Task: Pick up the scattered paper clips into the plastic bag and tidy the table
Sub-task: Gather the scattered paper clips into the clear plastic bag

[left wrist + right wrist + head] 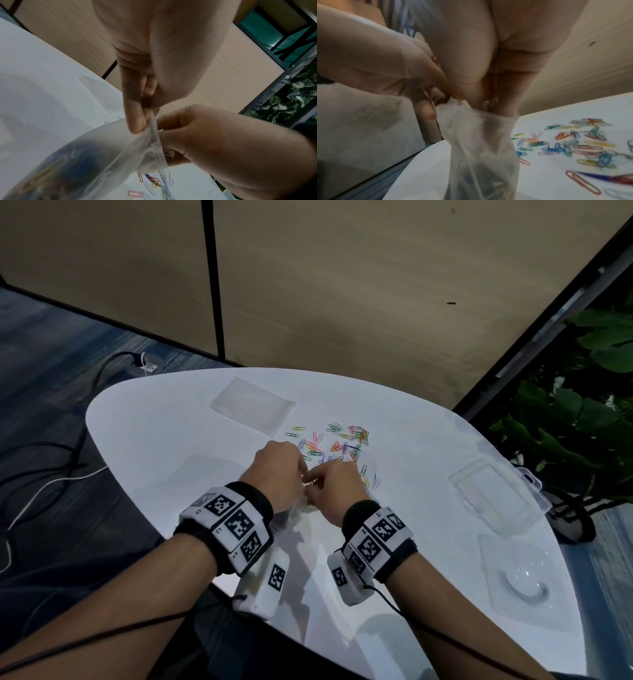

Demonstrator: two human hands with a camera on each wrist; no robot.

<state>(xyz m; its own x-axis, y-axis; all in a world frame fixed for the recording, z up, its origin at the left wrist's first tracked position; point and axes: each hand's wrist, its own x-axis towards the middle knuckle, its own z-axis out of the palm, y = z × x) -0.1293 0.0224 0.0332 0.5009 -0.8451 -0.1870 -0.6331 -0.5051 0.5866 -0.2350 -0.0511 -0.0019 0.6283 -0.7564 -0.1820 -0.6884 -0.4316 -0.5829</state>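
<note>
2 hands work at the mouth of the bag (481,142), which hangs between them just above the near table (164,419) edge. I judge the step in hand to be loading: some clips already sit in the bag's lower part, while many clips (337,441) lie loose on the table just beyond the hands.

Left hand (277,474): fingers curled, thumb and forefinger pinching the bag's rim on its side, as the left wrist view shows. Right hand (337,491): fingers bunched together and pointing down into the mouth. I cannot tell whether they carry a clip; something pale shows at the fingertips in the right wrist view, but blur hides it.

Next move, in my judgement: the right hand must come clear of the mouth without dragging the rim, then reach forward to the loose clips, while the left keeps the mouth spread and upright.

A 2nd, flat bag (251,407) lies farther back, well apart.
</note>
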